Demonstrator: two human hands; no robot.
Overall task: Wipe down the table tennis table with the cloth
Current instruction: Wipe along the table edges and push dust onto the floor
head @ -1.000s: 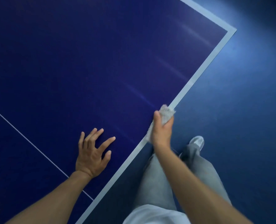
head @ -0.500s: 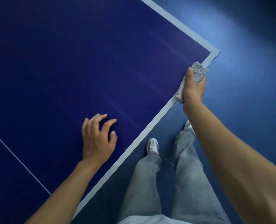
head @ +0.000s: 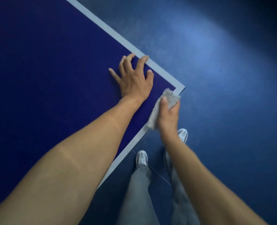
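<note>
While L hand (head: 134, 81) presses table (head: 53, 62), R hand (head: 168, 118) grips cloth (head: 171, 96)

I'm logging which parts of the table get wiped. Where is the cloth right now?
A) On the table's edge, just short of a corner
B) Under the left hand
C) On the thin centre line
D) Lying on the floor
A: the right hand grips the grey cloth against the white border of the table beside its corner, while the left hand rests bare on the surface.

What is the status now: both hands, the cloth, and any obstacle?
Left hand open, flat on table tennis table. Right hand grips grey cloth on the edge near the corner. No obstacle seen.
</note>
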